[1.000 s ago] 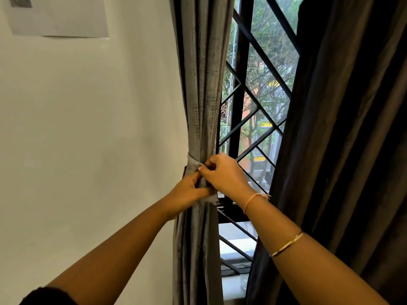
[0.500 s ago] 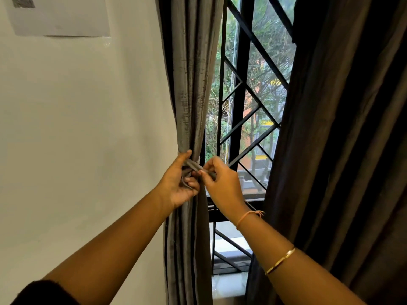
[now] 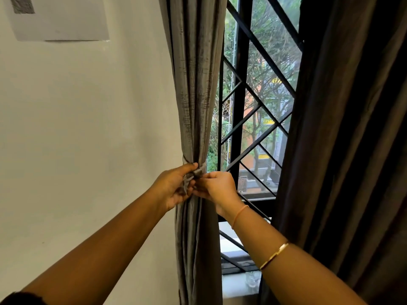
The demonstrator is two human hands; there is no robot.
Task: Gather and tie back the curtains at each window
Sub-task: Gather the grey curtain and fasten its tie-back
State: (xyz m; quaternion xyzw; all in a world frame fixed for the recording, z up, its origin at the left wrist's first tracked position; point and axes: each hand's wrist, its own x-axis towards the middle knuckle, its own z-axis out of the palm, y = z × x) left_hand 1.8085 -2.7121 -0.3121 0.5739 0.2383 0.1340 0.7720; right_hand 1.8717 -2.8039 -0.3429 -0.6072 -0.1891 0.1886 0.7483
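Hands have drawn closer together since half a second ago, bunching the tie.
Left hand (image 3: 174, 190) grips the gathered tie-back (image 3: 198, 172); right hand (image 3: 218, 186) pinches its end. The band circles the grey curtain (image 3: 196, 84), between wall (image 3: 88, 128) and window grille (image 3: 239, 128).

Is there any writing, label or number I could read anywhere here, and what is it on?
No text here can be read.
Paper, top left: only a grey patch at its corner, no legible words.
Yellow signs outdoors: too blurred to read.
Grey curtain, tie, bangle: no lettering seen.
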